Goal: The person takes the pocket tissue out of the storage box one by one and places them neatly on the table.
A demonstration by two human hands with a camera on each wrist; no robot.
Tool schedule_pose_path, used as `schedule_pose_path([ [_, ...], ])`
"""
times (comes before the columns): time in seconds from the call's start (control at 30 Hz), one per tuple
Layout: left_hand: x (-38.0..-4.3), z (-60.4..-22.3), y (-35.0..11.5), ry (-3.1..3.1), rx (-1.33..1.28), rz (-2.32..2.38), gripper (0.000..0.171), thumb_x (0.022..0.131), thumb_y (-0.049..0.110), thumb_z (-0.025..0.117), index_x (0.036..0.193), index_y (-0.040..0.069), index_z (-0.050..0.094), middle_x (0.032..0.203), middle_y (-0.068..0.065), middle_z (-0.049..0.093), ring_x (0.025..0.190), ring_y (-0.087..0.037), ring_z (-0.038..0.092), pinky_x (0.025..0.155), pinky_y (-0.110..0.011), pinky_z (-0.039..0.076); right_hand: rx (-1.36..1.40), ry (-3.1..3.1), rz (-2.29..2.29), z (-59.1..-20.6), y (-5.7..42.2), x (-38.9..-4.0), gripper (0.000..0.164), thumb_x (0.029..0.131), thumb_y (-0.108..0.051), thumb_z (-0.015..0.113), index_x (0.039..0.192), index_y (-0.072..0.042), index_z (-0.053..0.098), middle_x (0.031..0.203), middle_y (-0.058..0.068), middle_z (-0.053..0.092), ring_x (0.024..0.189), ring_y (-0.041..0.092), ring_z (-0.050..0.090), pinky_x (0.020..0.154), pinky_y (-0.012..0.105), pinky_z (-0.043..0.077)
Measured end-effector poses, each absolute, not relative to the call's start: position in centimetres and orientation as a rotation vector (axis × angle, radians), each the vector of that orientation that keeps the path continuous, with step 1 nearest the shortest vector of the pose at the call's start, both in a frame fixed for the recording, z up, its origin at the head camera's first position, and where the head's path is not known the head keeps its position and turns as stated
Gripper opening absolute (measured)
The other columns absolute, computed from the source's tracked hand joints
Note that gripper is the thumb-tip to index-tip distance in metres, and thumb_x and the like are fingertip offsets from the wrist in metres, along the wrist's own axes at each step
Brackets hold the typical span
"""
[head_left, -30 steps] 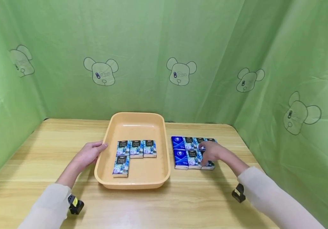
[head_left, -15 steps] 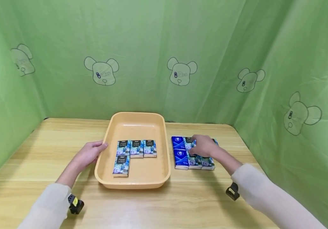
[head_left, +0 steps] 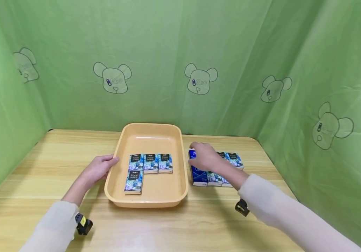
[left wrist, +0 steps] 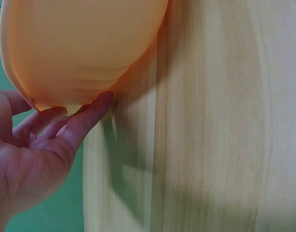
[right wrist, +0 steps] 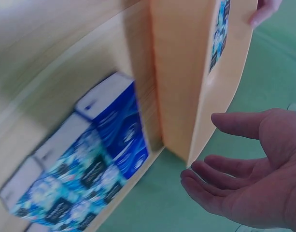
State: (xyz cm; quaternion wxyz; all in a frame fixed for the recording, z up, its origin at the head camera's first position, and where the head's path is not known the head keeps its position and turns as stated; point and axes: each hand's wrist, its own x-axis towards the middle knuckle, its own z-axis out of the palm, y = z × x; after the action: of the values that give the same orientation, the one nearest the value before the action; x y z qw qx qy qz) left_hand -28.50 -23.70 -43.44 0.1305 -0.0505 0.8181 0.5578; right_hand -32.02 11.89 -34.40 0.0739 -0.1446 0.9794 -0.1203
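Tray [head_left: 164, 189] in high head, close wrist views

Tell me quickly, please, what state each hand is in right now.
Left hand: holding the tray by its rim.
Right hand: open, holding nothing, above the blue packs.

Off-white sleeves [head_left: 52, 224] with blocky black wrist cameras [head_left: 87, 228] (a yellow patch [head_left: 83, 221] on the left one).
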Motion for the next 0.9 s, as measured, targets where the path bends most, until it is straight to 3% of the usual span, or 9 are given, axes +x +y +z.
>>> schedule_pose_path([
  [0.17, -28.5, -43.5, -23.7, 2.371, -0.139, 1.629, 0.065, 0.108, 0.036, 0.046, 0.157, -0.002, 0.029, 0.141, -0.029, 0.056, 0.105, -0.022, 0.07, 0.084, -0.03, 0.062, -0.543, 2.93, -0.402, -34.3, 9.3, -31.4, 0.058, 0.09, -0.015, 0.074, 0.142, 0.002, 0.053, 0.138, 0.024, 0.06, 0.125, 0.038, 0.06, 0.096, 0.043, 0.06],
  [0.3, -28.5, -43.4, -23.6, 2.371, -0.138, 1.626, 0.063, 0.108, 0.035, 0.046, 0.157, -0.001, 0.03, 0.143, -0.03, 0.055, 0.109, -0.025, 0.069, 0.086, -0.032, 0.062, -0.625, 2.902, -0.402, -34.6, 7.4, -30.8, 0.06, 0.088, -0.011, 0.075, 0.142, 0.002, 0.053, 0.135, 0.024, 0.062, 0.118, 0.035, 0.064, 0.088, 0.038, 0.062],
  [0.47, -28.6, -43.5, -23.5, 2.365, -0.129, 1.623, 0.063, 0.108, 0.035, 0.045, 0.157, -0.002, 0.03, 0.145, -0.03, 0.052, 0.116, -0.031, 0.067, 0.089, -0.035, 0.062, -0.707, 2.88, -0.367, -34.9, 5.4, -30.1, 0.061, 0.086, -0.01, 0.077, 0.141, 0.001, 0.054, 0.13, 0.023, 0.064, 0.112, 0.033, 0.066, 0.089, 0.039, 0.061],
  [0.77, -28.5, -43.2, -23.7, 2.375, -0.139, 1.612, 0.064, 0.108, 0.037, 0.045, 0.157, -0.001, 0.029, 0.142, -0.029, 0.056, 0.106, -0.023, 0.07, 0.083, -0.031, 0.062, -0.804, 2.86, -0.247, -36.3, 2.4, -29.0, 0.067, 0.09, -0.022, 0.077, 0.147, -0.003, 0.048, 0.136, 0.021, 0.062, 0.125, 0.034, 0.06, 0.107, 0.042, 0.053],
  [0.9, -28.5, -43.3, -23.7, 2.376, -0.134, 1.617, 0.063, 0.108, 0.035, 0.045, 0.157, -0.001, 0.029, 0.143, -0.03, 0.055, 0.109, -0.025, 0.069, 0.085, -0.032, 0.062, -0.856, 2.85, -0.197, -36.8, 1.2, -28.4, 0.068, 0.093, -0.027, 0.073, 0.15, -0.004, 0.045, 0.142, 0.021, 0.058, 0.133, 0.034, 0.055, 0.111, 0.043, 0.05],
])
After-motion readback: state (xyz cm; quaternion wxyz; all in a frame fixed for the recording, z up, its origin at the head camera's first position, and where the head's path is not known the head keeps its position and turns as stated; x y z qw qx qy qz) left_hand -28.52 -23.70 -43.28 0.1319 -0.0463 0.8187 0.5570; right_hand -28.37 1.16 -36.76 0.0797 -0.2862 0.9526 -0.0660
